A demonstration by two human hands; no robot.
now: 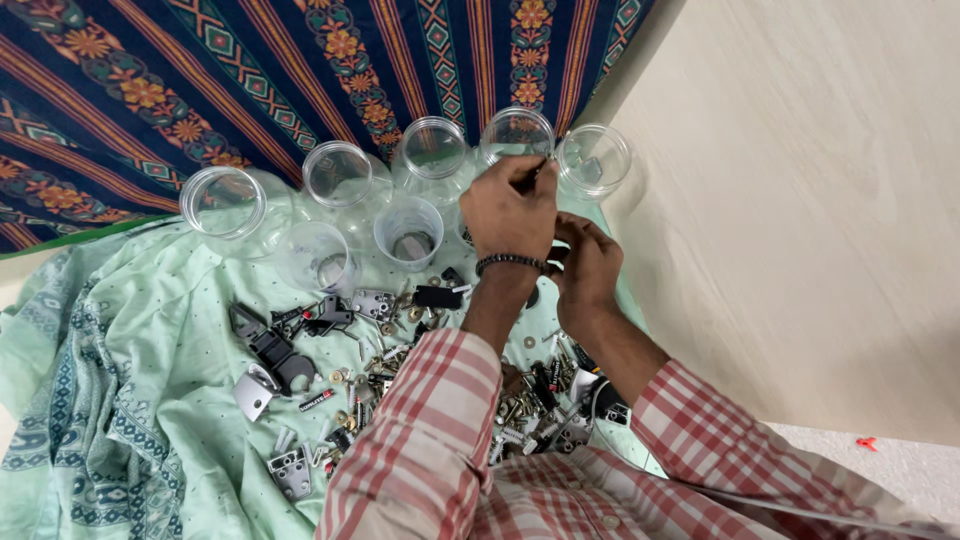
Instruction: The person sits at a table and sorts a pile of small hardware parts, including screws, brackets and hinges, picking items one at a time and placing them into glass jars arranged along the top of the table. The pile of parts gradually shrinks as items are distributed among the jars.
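Observation:
My left hand (510,208) reaches forward over the row of clear plastic jars, its fingers pinched on a small dark part beside the rim of one jar (516,134). A dark beaded bracelet circles that wrist. My right hand (586,262) sits just behind and to the right, fingers curled; what it holds is hidden. Both arms wear red and white checked sleeves. Under the forearms lies a heap of small hardware (380,350): screws, washers, black clips, metal hinges and brackets.
Several clear jars (337,173) stand in two rows on a pale green printed cloth (150,340). A dark blue patterned fabric (200,70) lies beyond them. A cream wall (800,200) rises on the right. A small red bit (866,442) lies on the floor.

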